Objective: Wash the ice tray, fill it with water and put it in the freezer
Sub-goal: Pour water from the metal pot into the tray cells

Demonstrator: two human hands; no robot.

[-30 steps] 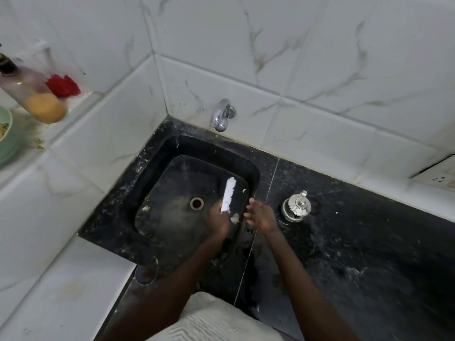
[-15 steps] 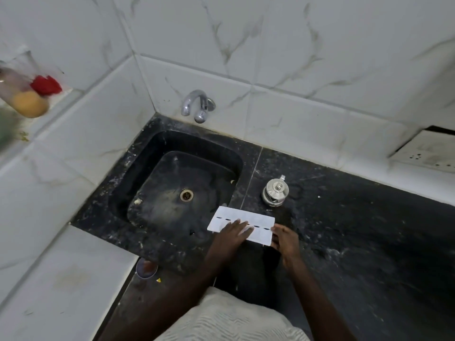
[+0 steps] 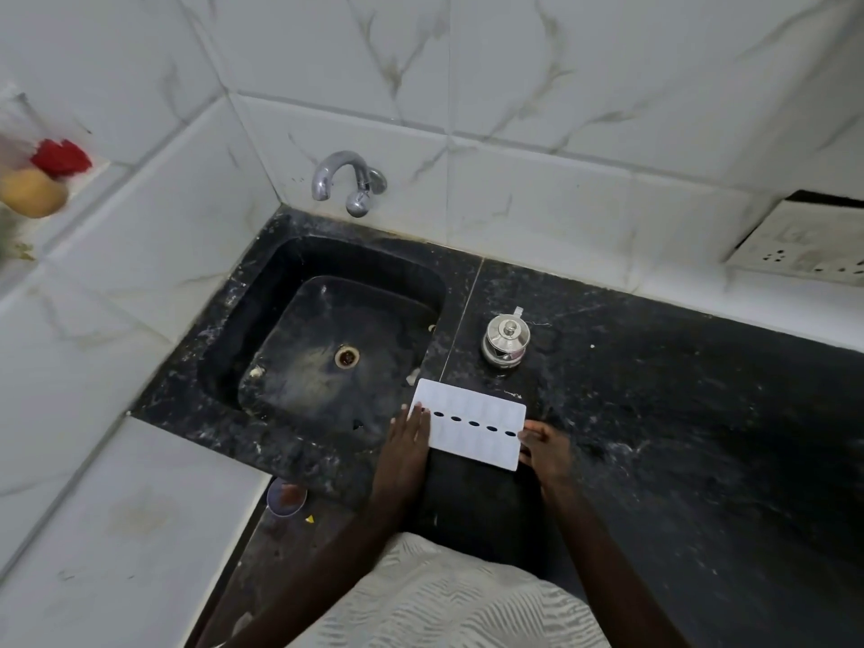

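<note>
The white ice tray (image 3: 472, 423) is held flat and level over the front edge of the black counter, just right of the sink. A row of dark slots runs along its middle. My left hand (image 3: 406, 434) grips its left end, fingers on top. My right hand (image 3: 542, 444) holds its right end. The black sink (image 3: 262, 320) lies to the left with a drain (image 3: 347, 356) in its floor. The chrome tap (image 3: 346, 182) juts from the wall above the sink; no water is seen running.
A small steel lidded pot (image 3: 507, 341) stands on the black counter (image 3: 678, 413) just behind the tray. A wall socket plate (image 3: 804, 245) sits at the right. A ledge at the far left holds a bag with red and yellow items (image 3: 42, 180). A small cup (image 3: 286, 495) is below the counter edge.
The tray went from upright over the sink to flat, and moved right to the counter's front edge. Both hands now hold its ends. My head shifted, so the sink appears further left.
</note>
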